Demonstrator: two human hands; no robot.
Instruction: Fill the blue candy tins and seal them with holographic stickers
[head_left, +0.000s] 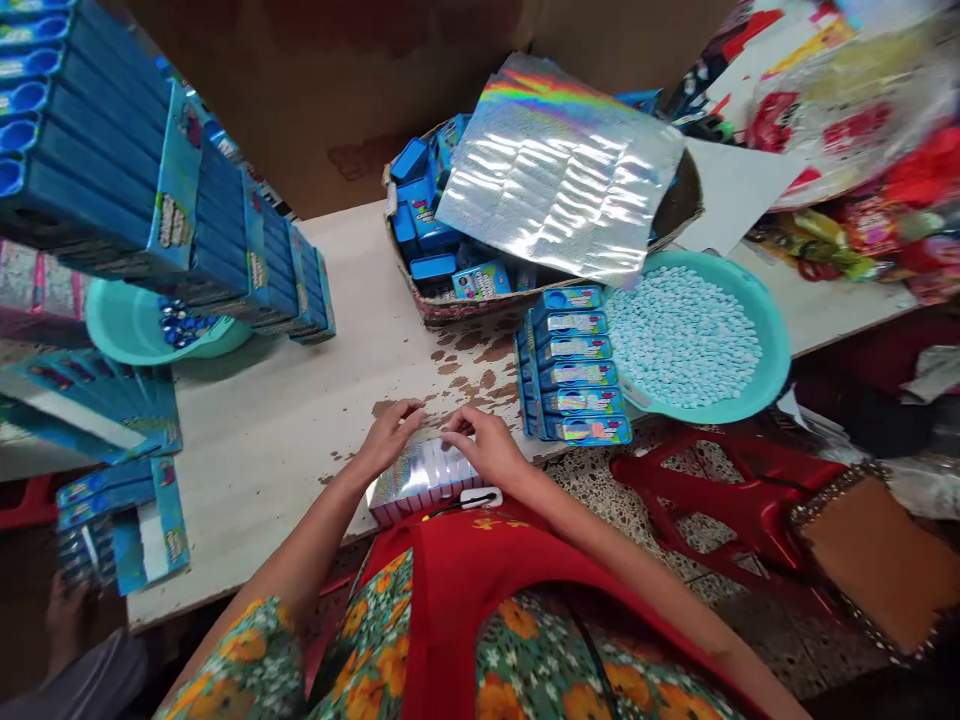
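Observation:
A row of boxes with a shiny holographic silver top lies at the table's front edge, against the red apron. My left hand is over its far left part, fingers loosely bent and apart, with nothing visible in them. Above its right part is my right hand, thumb and forefinger brought close together. Whatever that pinch may hold is too small to make out. A small white object with a cord rests by the near side of the row.
Beyond my hands, a cardboard box of blue packs carries holographic sheets. Blue boxes stand beside a turquoise basin of pale tablets. Tall blue stacks and another basin fill the left. Another person's hand shows lower left.

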